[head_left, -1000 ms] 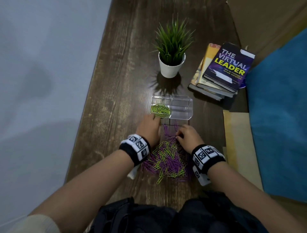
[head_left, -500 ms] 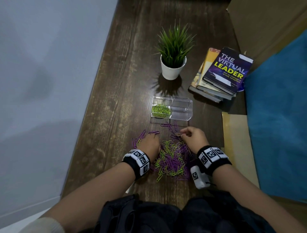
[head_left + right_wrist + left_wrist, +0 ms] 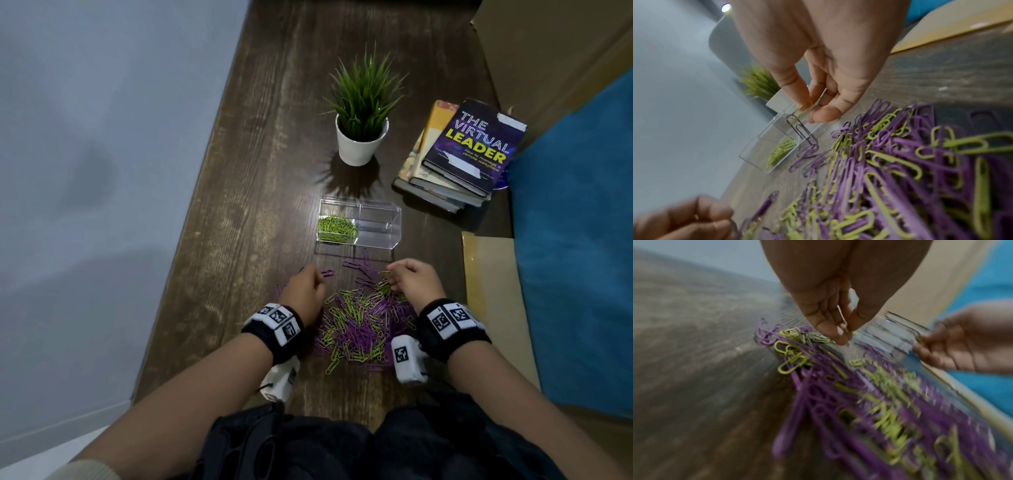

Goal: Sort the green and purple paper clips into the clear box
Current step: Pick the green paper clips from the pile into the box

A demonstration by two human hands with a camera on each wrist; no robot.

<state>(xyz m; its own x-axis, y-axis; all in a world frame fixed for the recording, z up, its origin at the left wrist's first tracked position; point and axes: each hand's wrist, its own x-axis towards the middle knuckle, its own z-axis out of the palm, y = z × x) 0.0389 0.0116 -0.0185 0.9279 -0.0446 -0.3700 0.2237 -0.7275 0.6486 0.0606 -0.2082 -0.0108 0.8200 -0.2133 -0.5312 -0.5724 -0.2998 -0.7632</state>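
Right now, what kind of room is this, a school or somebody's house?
Probably somebody's house, maybe a desk in a home office. A wooden table holds a small potted plant and a stack of books, and something blue like a cushion sits beside it.

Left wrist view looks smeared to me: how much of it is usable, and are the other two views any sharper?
Left wrist view: motion blur smears the paper clip pile and clear box; only the left hand reads fairly clearly. Right wrist view: sharper at the right hand, soft toward the edges. Head view: dim but sharp, the potted plant casting a dark shadow on the table.
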